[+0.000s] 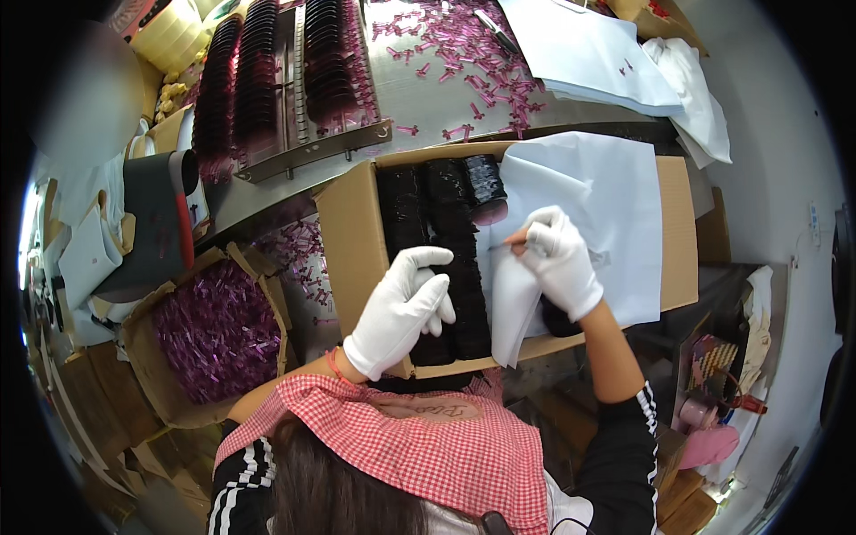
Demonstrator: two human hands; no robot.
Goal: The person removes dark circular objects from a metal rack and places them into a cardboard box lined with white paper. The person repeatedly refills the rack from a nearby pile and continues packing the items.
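A cardboard box (351, 231) lies before me, holding rows of dark, thin, closely stacked lens-like pieces (461, 287). My left hand (404, 307), in a white glove, hovers over the left rows with bent fingers apart and nothing visible between them. One tinted, rounded piece (490, 212) leans at the end of the short rear row. White sheeting (615, 180) covers the box's right part, and a fold of it hangs below my right hand (555, 261). That hand is gloved with bare fingertips drawn together; a small dark tip shows beside them, but whether they grip anything is unclear.
Behind the box, a metal rack (314, 150) carries rows of dark lenses. Pink plastic bits (478, 80) and a knife (496, 31) lie on the metal table (428, 100). White sheets (602, 60) are stacked at the back right. A carton of purple pieces (221, 328) stands left.
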